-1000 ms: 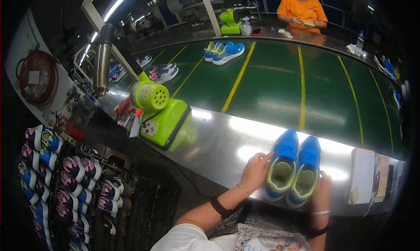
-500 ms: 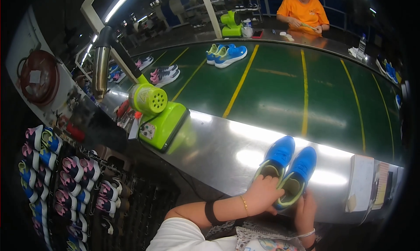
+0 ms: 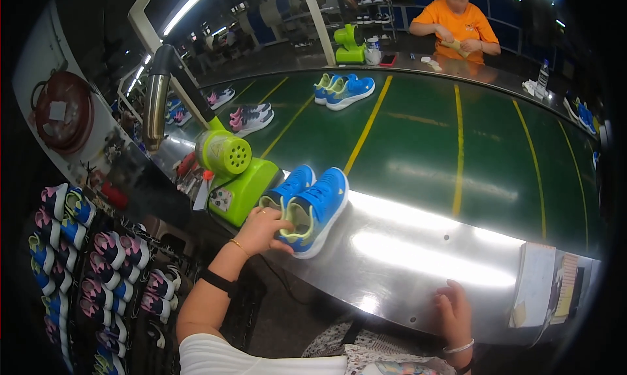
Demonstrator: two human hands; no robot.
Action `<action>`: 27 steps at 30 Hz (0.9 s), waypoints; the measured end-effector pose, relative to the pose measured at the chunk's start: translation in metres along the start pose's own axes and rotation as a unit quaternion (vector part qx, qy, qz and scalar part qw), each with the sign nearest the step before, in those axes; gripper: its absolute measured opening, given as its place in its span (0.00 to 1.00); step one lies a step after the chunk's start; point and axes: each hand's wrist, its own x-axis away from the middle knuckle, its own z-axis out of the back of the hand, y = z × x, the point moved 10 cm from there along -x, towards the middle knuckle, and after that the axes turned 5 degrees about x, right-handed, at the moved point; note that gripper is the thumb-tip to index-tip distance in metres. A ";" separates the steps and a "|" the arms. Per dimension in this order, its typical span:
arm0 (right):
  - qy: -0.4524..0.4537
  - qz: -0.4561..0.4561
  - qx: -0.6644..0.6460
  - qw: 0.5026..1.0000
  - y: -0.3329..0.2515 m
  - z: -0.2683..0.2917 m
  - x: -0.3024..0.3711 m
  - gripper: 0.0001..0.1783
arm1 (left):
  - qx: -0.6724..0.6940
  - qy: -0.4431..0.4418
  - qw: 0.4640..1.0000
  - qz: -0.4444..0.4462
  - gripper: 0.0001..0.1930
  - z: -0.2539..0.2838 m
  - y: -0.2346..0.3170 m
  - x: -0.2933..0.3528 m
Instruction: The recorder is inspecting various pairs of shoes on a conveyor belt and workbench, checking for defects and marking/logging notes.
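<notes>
A pair of blue sneakers (image 3: 321,202) with lime-green linings and white soles sits side by side at the metal table's edge, toes pointing away from me. My left hand (image 3: 264,230) grips them at the heels, fingers and thumb closed at the collars; part of the left shoe is hidden behind it. Over the table's near edge to the right is my right hand (image 3: 454,313), holding nothing, with its fingers apart. Just beyond the sneakers, on their left, stands a lime-green hot-air blower (image 3: 238,185) with a metal nozzle.
A green conveyor (image 3: 418,146) with yellow lines carries another blue pair (image 3: 349,93) and pink-and-navy sneakers (image 3: 251,119). Shoe racks (image 3: 104,277) fill the lower left. Papers (image 3: 532,283) lie on the table's right. Across the belt, a person in orange (image 3: 457,29) handles something small.
My left hand has carried the blue sneakers leftward along the table, close to the blower. My right hand has come off them and stayed at the right.
</notes>
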 end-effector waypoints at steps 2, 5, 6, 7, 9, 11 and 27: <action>-0.005 0.012 0.014 1.000 0.004 0.001 -0.004 0.20 | -0.032 -0.082 0.994 0.063 0.29 -0.013 -0.044 0.018; -0.009 0.023 0.041 0.999 0.004 0.001 -0.006 0.20 | -0.068 -0.123 0.982 0.128 0.31 -0.021 -0.059 0.034; -0.009 0.025 0.054 0.998 0.003 0.001 -0.006 0.19 | -0.087 -0.123 0.974 0.170 0.33 -0.017 -0.063 0.040; -0.009 0.025 0.055 0.998 0.002 0.001 -0.006 0.19 | -0.086 -0.123 0.974 0.169 0.33 -0.014 -0.052 0.038; -0.003 0.022 0.055 0.998 -0.003 0.001 -0.004 0.19 | -0.154 -0.036 0.970 0.185 0.35 0.009 -0.020 0.027; 0.011 0.040 0.065 0.997 -0.009 0.001 -0.002 0.16 | -0.107 0.048 0.984 0.135 0.32 0.020 0.023 0.008; 0.242 0.115 0.386 0.883 -0.025 0.075 0.043 0.14 | 0.249 0.126 0.960 -0.034 0.09 -0.104 0.133 -0.009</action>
